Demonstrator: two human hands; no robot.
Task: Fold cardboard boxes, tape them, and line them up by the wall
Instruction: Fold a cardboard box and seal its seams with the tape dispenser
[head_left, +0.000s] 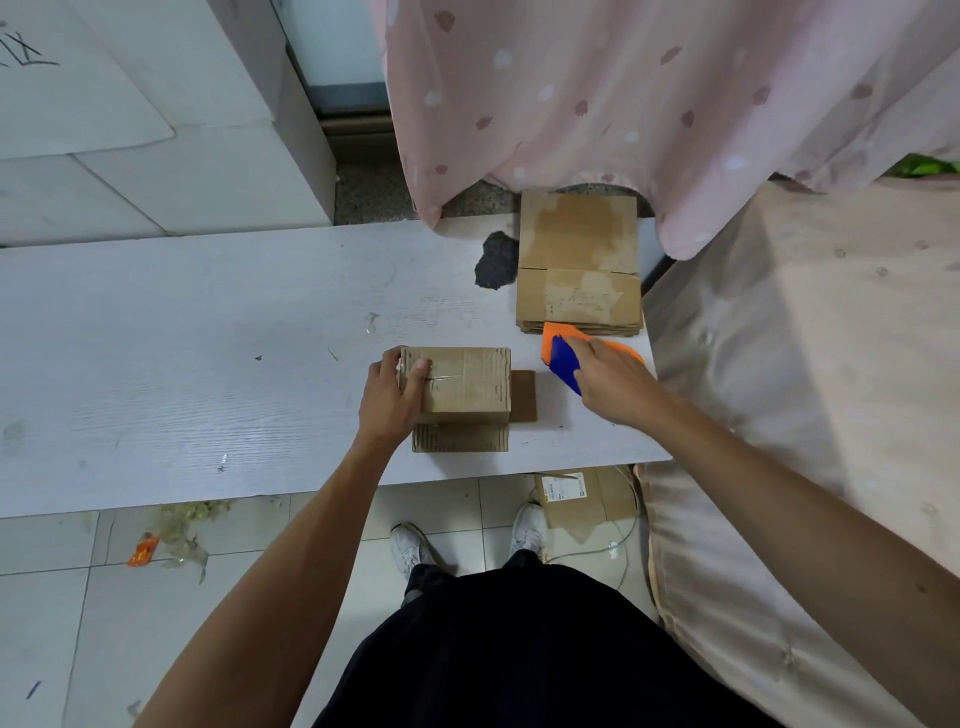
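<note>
Clasping the small brown cardboard box (462, 384), left hand (389, 400) should press flaps flat; right hand (615, 382) on orange-blue tape dispenser (563, 361), grip unclear.

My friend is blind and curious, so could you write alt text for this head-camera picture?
Seen from above, a person's left hand grips a small cardboard box on a white table while the right hand lies on an orange-and-blue tape dispenser. A stack of flat cardboard sits just beyond the dispenser.
</note>
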